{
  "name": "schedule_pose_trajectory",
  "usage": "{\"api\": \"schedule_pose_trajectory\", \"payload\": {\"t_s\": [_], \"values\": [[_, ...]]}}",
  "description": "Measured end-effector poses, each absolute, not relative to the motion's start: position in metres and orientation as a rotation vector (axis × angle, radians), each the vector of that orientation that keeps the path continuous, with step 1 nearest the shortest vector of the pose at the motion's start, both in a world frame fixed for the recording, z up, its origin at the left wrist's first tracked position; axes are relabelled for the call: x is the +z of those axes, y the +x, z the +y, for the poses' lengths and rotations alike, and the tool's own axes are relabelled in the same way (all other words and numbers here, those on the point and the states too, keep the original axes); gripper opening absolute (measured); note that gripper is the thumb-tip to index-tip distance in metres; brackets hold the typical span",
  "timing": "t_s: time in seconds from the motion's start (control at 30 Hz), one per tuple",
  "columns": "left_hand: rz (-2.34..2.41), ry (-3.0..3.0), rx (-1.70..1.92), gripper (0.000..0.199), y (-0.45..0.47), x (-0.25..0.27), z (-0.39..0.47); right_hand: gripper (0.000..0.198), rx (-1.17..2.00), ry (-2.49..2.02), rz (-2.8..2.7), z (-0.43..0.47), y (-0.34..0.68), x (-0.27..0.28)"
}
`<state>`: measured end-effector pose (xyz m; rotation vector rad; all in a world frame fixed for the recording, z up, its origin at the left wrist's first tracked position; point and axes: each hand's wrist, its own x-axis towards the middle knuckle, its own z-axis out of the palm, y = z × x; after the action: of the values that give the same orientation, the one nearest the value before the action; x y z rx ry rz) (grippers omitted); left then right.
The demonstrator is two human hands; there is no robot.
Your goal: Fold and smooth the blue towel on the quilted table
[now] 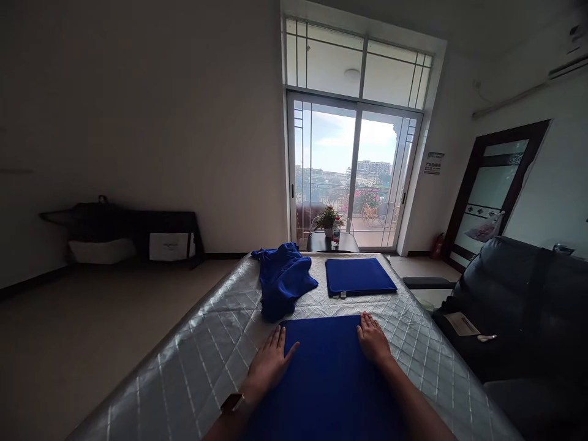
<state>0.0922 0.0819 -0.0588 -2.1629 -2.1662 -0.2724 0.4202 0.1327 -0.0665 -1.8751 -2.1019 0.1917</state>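
A smooth blue cloth (328, 380), its kind not clear, lies flat on the silver quilted table cover (184, 355) right in front of me. My left hand (272, 356) rests on its left edge, fingers stretched forward and thumb apart on the fabric. On the far right corner lies my right hand (373, 338), fingers extended and flat along the edge. Beyond my hands sits a crumpled blue garment (285, 278) on the left. To its right is a neatly folded blue cloth (361, 275) with small white tags at its near edge.
A black armchair (519, 294) stands close along the right side, with a flat card-like item (462, 324) on it. Past the table's far end, a small table (316, 244) bears a plant (327, 219) and a bottle (336, 234). Dark furniture (169, 220) lines the left wall.
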Motion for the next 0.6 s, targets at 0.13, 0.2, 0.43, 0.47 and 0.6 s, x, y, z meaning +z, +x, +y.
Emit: {"api": "schedule_pose_trajectory", "payload": {"t_s": [0.13,0.2,0.43,0.47,0.6], "values": [[-2.19,-2.19,-0.193,0.079,0.111,-0.041,0.099,0.067,0.213,-1.864,-2.085,0.132,0.42,-0.067],[-2.122,-2.253,-0.226,0.081,0.142,-0.032,0.107,0.067,0.222,-1.861,-2.076,0.132,0.421,-0.067],[-1.688,-2.69,-0.421,0.073,0.295,-0.036,0.118,0.065,0.223,-1.824,-2.107,0.13,0.427,-0.071],[-1.674,-2.709,-0.441,0.073,0.305,-0.039,0.119,0.066,0.221,-1.822,-2.115,0.13,0.427,-0.071],[-1.753,-2.678,-0.474,0.076,0.295,-0.049,0.123,0.065,0.22,-1.839,-2.124,0.132,0.427,-0.071]]}}
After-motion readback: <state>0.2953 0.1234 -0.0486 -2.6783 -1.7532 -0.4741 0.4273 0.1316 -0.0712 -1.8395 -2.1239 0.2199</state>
